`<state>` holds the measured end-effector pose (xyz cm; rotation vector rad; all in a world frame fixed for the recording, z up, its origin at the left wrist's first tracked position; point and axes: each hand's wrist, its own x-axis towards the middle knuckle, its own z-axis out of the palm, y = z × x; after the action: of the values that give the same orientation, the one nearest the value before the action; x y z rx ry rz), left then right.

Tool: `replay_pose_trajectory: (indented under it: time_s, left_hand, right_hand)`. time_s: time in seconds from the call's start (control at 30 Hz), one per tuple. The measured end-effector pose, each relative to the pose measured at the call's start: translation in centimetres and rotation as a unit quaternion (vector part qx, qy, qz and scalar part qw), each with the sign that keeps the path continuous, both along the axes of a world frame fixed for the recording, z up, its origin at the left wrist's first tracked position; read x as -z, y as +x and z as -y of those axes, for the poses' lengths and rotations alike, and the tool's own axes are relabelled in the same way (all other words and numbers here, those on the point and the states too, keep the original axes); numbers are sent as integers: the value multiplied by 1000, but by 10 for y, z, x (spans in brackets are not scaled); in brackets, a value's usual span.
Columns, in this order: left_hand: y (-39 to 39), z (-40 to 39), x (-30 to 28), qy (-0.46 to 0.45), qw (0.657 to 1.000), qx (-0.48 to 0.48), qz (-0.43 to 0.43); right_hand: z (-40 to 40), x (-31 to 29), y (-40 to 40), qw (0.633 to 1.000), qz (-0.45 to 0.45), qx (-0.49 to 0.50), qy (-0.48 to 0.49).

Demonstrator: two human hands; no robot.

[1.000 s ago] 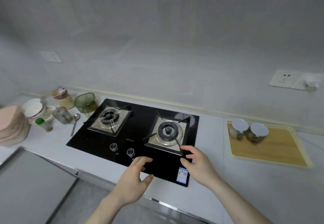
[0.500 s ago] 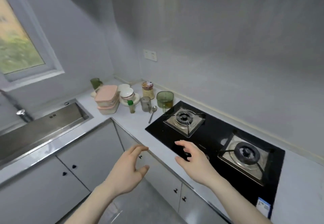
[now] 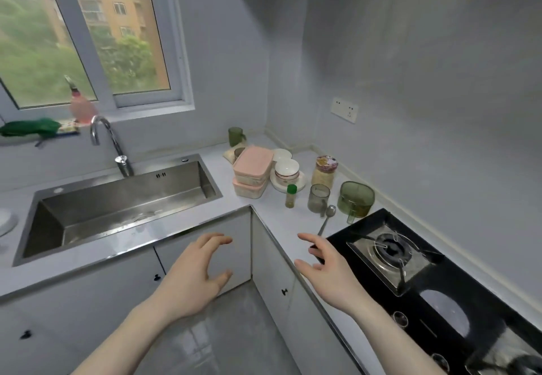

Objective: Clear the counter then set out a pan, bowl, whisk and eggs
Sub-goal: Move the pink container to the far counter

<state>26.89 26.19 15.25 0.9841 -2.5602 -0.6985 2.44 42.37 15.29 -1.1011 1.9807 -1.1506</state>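
The corner of the white counter (image 3: 275,219) holds a cluster of items: two stacked pink boxes (image 3: 251,170), white bowls on a plate (image 3: 286,172), a lidded jar (image 3: 324,171), a small green-capped bottle (image 3: 291,196), a clear glass (image 3: 318,198), a green measuring jug (image 3: 355,200), a spoon (image 3: 326,219) and a green cup (image 3: 235,136). My left hand (image 3: 195,276) hovers in front of the cabinet doors, fingers spread and loosely bent, holding nothing. My right hand (image 3: 328,266) hovers over the counter edge near the hob's corner, also empty.
A steel sink (image 3: 117,207) with a tap (image 3: 107,143) lies to the left under the window. A black gas hob (image 3: 416,272) with two burners fills the right side. White cabinet doors (image 3: 272,272) stand below the counter.
The view has swung left from the hob to the counter corner and sink. Both hands stay raised and empty, now in front of the corner cabinets.
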Motion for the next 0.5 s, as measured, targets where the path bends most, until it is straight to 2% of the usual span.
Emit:
replay_pose_trajectory:
  time_s: [0.07,0.2,0.5]
  left_hand:
    - [-4,48,4,11,1000,-17,-6]
    - [-9,87,5,26,999,-25,-6]
    - [-17,201,12,73,994,-83,-4]
  right_hand:
    - [53,12,-10,1000,16,-6,4]
    - [91,23,-20,999,39,13,13]
    - [254,25,-39,998,53,-25,20]
